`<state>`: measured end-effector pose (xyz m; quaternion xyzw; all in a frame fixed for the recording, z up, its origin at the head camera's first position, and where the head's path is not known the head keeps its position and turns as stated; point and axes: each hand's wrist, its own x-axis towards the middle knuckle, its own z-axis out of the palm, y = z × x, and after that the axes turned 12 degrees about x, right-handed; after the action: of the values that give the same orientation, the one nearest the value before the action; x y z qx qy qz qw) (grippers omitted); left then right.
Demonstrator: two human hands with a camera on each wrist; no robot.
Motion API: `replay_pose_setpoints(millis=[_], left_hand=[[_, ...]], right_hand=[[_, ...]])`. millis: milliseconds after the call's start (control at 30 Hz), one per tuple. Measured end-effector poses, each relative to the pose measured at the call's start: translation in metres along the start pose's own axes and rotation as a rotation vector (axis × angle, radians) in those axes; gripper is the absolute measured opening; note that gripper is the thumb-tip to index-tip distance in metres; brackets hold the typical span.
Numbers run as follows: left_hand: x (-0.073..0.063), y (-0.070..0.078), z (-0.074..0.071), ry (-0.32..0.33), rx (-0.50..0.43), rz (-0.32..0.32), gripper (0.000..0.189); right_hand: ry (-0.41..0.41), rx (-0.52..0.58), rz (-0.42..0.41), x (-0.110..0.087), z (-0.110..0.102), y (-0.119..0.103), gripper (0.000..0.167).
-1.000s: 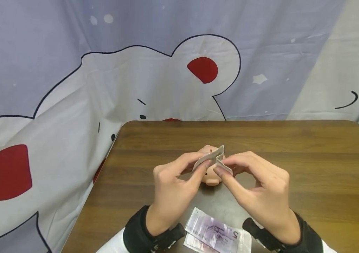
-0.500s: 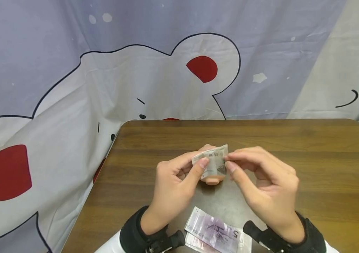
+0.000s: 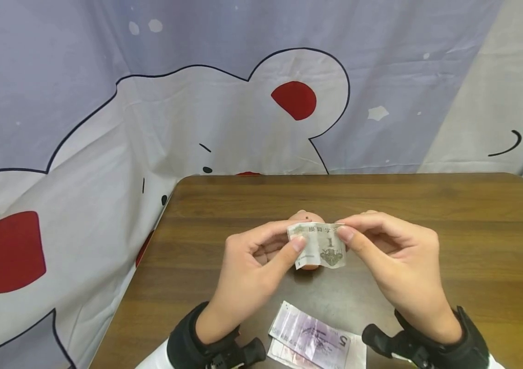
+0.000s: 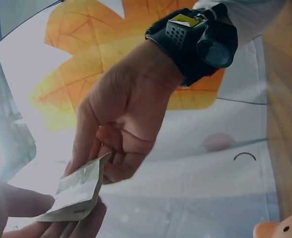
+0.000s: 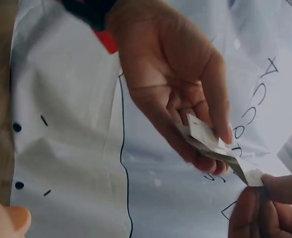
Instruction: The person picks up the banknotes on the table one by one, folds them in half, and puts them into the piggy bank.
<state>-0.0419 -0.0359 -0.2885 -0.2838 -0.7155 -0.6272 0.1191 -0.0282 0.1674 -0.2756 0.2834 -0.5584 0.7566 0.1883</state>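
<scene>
A small greenish-white banknote (image 3: 318, 246), printed with a 1 and marked by upright creases, is held up between both hands. My left hand (image 3: 254, 266) pinches its left side, the thumb lying across the printed face. At the upper right corner my right hand (image 3: 395, 256) grips it between thumb and fingers. Both wrist views show the note bent along its folds, with fingers on either end. Directly behind it, a peach-pink pig figure (image 3: 309, 215) stands on the table, mostly covered by the note in the head view.
A purple banknote (image 3: 314, 335) with a 5 lies on other paper notes at the table's near side, between the wrists. The wooden table (image 3: 482, 246) ends at a patterned cloth backdrop (image 3: 187, 118). Black bands with cameras circle both wrists.
The folded banknote has been spread out and turned so its printed face shows. My right hand has shifted slightly right, taking its upper right corner; my left hand keeps its pinch.
</scene>
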Motion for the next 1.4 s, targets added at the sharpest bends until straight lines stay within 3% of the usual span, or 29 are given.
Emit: replay_pose_setpoints(millis=[133,233,367,533,667,933,1100,1233,1300,1400], left_hand=[[0.001,-0.002,-0.001,0.084,0.034,0.014,0.014],[0.002,-0.002,-0.004,0.119,0.051,0.011,0.013],[0.003,-0.001,-0.007,0.135,0.063,0.016,0.012],[0.004,0.0,-0.01,0.134,0.071,0.046,0.011],[0.005,0.0,-0.011,0.125,0.068,0.048,0.012],[0.004,0.001,-0.012,0.144,0.078,0.028,0.01],[0.004,0.002,-0.011,0.131,0.066,0.036,0.012],[0.004,0.002,-0.012,0.117,0.057,0.023,0.013],[0.004,0.002,-0.011,0.116,0.058,0.026,0.012],[0.004,0.001,-0.009,0.136,0.074,0.07,0.011]], right_hand=[[0.036,-0.027,-0.055,0.001,0.0,0.002,0.017],[0.042,-0.093,0.025,0.001,0.0,-0.001,0.018],[-0.019,-0.18,0.093,0.0,0.0,-0.003,0.021],[-0.045,-0.274,0.019,0.0,-0.001,0.001,0.015],[-0.04,-0.313,0.014,0.0,-0.002,-0.001,0.019],[-0.02,-0.139,0.046,0.0,-0.002,-0.006,0.027],[-0.103,-0.161,0.074,-0.001,0.0,-0.002,0.025],[-0.116,-0.156,0.072,-0.001,0.0,-0.001,0.02],[-0.107,-0.16,0.045,-0.001,0.0,-0.001,0.021],[-0.082,-0.203,-0.085,0.0,0.004,0.001,0.024]])
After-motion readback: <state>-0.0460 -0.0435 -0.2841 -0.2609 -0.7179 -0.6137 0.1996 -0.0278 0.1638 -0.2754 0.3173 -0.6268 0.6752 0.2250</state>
